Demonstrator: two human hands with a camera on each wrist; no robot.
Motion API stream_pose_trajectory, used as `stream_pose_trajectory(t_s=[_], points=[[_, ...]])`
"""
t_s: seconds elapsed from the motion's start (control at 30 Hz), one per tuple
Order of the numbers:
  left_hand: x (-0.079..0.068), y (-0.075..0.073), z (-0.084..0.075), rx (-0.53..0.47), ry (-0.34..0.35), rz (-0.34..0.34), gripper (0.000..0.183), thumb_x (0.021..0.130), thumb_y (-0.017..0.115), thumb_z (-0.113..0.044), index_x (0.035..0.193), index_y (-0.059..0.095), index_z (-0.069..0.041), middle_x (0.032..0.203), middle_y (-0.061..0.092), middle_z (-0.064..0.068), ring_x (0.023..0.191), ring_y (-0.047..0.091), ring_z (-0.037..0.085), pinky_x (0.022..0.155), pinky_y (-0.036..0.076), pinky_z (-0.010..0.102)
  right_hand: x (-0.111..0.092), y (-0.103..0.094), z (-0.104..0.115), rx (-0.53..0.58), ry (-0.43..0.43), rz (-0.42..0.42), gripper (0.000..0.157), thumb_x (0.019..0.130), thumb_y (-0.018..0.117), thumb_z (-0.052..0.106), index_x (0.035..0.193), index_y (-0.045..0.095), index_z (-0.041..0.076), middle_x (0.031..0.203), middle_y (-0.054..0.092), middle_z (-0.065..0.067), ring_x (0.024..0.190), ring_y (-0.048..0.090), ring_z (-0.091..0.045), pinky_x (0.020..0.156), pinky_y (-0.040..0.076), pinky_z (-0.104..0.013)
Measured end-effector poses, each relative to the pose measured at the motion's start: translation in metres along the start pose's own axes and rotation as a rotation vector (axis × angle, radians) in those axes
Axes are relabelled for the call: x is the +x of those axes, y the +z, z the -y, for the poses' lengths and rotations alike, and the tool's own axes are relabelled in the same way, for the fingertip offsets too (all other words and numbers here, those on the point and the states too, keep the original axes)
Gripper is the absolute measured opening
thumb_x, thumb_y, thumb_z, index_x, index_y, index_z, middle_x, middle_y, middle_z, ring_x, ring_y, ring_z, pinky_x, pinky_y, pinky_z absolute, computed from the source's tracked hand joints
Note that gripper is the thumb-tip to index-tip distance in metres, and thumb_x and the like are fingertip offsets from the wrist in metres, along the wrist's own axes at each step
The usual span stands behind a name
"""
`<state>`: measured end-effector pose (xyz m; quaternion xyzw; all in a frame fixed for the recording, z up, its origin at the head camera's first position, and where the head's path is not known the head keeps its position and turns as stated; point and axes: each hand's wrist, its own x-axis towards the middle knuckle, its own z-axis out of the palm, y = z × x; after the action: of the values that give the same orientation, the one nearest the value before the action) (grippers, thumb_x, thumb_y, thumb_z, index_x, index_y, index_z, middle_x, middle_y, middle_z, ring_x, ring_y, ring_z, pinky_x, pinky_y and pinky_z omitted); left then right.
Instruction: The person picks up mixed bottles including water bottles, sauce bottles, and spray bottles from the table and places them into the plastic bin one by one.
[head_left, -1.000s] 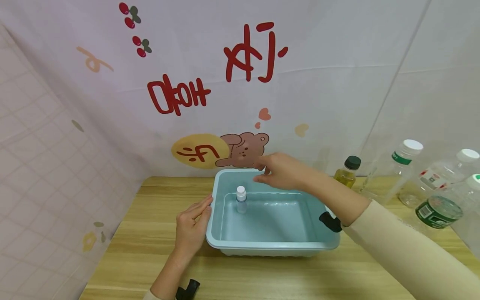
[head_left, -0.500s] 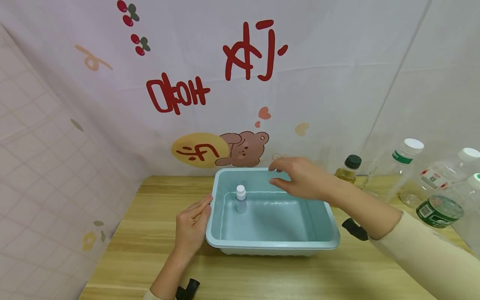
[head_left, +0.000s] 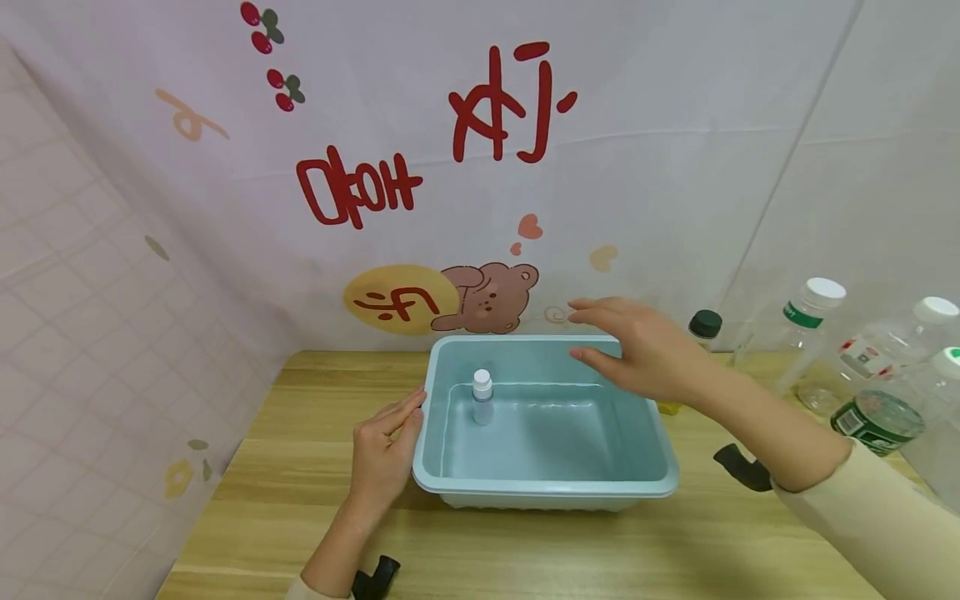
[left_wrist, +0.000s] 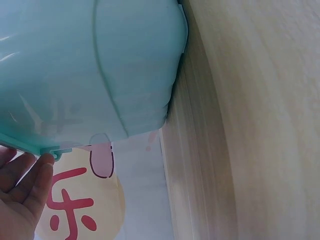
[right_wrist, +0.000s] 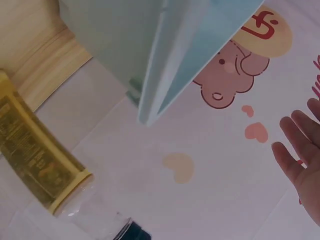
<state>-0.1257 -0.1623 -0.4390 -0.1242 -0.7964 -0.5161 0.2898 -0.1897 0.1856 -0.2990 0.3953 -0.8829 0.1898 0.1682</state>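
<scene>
A light blue plastic basin sits on the wooden table. Inside it, near the left end, a small clear bottle with a white cap stands upright. My left hand rests against the basin's left rim, its fingers extended along the outside. The left wrist view has those fingertips right at the rim's edge. Over the back right corner of the basin hovers my right hand, fingers spread and holding nothing. Behind the right forearm, a bottle of yellow liquid with a dark cap is partly hidden.
Several clear bottles stand at the right of the table, one with a white cap and green band, another with a green label. A printed cloth hangs directly behind the basin.
My right hand has moved right, from over the middle of the basin's back edge to its right corner, with the fingers opening wider. The left hand, basin and small bottle stay in place.
</scene>
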Motion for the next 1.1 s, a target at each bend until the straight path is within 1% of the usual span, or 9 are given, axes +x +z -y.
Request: stream_pose_trajectory(t_s=[0.13, 0.33, 0.43, 0.57, 0.7, 0.8, 0.9, 1.0, 1.1], points=[[0.001, 0.001, -0.002, 0.003, 0.001, 0.004, 0.027, 0.092, 0.07, 0.007, 0.117, 0.079, 0.002, 0.122, 0.075, 0.01, 0.114, 0.072, 0.031, 0.098, 0.049, 0.014, -0.011, -0.003, -0.007, -0.036, 0.003, -0.051, 0.049, 0.087, 0.085, 0.019, 0.131, 0.07, 0.002, 0.149, 0.058, -0.018, 0.132, 0.058, -0.041, 0.102, 0.051, -0.061], [0.002, 0.0, -0.003, 0.007, -0.003, 0.005, 0.026, 0.092, 0.07, 0.007, 0.116, 0.079, 0.002, 0.122, 0.075, 0.01, 0.114, 0.072, 0.031, 0.098, 0.048, 0.013, -0.025, -0.004, -0.019, -0.06, 0.045, -0.086, 0.063, 0.085, 0.086, 0.024, 0.14, 0.064, 0.002, 0.164, 0.04, -0.019, 0.145, 0.042, -0.047, 0.107, 0.041, -0.071], [0.001, 0.0, -0.003, 0.004, -0.001, 0.005, 0.027, 0.092, 0.069, 0.007, 0.116, 0.079, 0.002, 0.122, 0.075, 0.01, 0.114, 0.072, 0.031, 0.098, 0.049, 0.014, -0.032, -0.005, -0.027, -0.079, 0.043, -0.109, 0.069, 0.085, 0.086, 0.031, 0.142, 0.061, 0.001, 0.165, 0.037, -0.021, 0.148, 0.036, -0.048, 0.106, 0.037, -0.075], [0.001, 0.0, -0.002, 0.006, -0.006, 0.002, 0.027, 0.092, 0.069, 0.007, 0.116, 0.079, 0.001, 0.121, 0.075, 0.009, 0.114, 0.072, 0.03, 0.098, 0.049, 0.013, -0.041, -0.007, -0.04, -0.109, 0.059, -0.134, 0.081, 0.079, 0.09, 0.036, 0.144, 0.059, -0.001, 0.163, 0.037, -0.026, 0.147, 0.035, -0.052, 0.106, 0.035, -0.077], [0.002, 0.0, -0.002, 0.005, -0.011, 0.003, 0.027, 0.092, 0.07, 0.008, 0.116, 0.079, 0.0, 0.121, 0.075, 0.009, 0.114, 0.072, 0.03, 0.098, 0.049, 0.014, -0.05, -0.012, -0.05, -0.104, 0.15, -0.118, 0.093, 0.075, 0.093, 0.033, 0.15, 0.051, -0.002, 0.165, 0.032, -0.028, 0.149, 0.03, -0.054, 0.11, 0.031, -0.077], [0.001, 0.0, -0.003, 0.003, -0.015, 0.007, 0.027, 0.092, 0.07, 0.007, 0.116, 0.079, 0.0, 0.121, 0.075, 0.009, 0.114, 0.072, 0.03, 0.098, 0.049, 0.014, -0.059, -0.015, -0.057, -0.087, 0.231, -0.098, 0.104, 0.076, 0.093, 0.033, 0.159, 0.04, -0.001, 0.167, 0.027, -0.029, 0.151, 0.026, -0.054, 0.113, 0.028, -0.076], [0.001, 0.0, -0.003, 0.006, -0.022, 0.008, 0.027, 0.092, 0.069, 0.007, 0.117, 0.079, 0.0, 0.122, 0.075, 0.009, 0.115, 0.072, 0.03, 0.098, 0.048, 0.013, -0.068, -0.018, -0.063, -0.073, 0.288, -0.085, 0.114, 0.078, 0.093, 0.034, 0.164, 0.027, 0.0, 0.167, 0.024, -0.03, 0.151, 0.025, -0.055, 0.114, 0.026, -0.076], [0.0, -0.001, -0.002, 0.009, -0.028, 0.008, 0.027, 0.093, 0.069, 0.006, 0.118, 0.079, 0.001, 0.122, 0.075, 0.01, 0.115, 0.072, 0.03, 0.098, 0.048, 0.013, -0.076, -0.021, -0.07, -0.071, 0.348, -0.071, 0.117, 0.08, 0.092, 0.036, 0.165, 0.021, 0.0, 0.168, 0.022, -0.03, 0.149, 0.026, -0.057, 0.113, 0.026, -0.076], [-0.001, -0.001, -0.002, 0.008, -0.032, 0.006, 0.027, 0.093, 0.069, 0.006, 0.118, 0.079, 0.001, 0.122, 0.075, 0.011, 0.115, 0.072, 0.03, 0.098, 0.048, 0.013, -0.081, -0.023, -0.076, -0.066, 0.415, -0.068, 0.117, 0.081, 0.091, 0.038, 0.165, 0.02, 0.0, 0.167, 0.025, -0.031, 0.146, 0.03, -0.059, 0.111, 0.029, -0.076]])
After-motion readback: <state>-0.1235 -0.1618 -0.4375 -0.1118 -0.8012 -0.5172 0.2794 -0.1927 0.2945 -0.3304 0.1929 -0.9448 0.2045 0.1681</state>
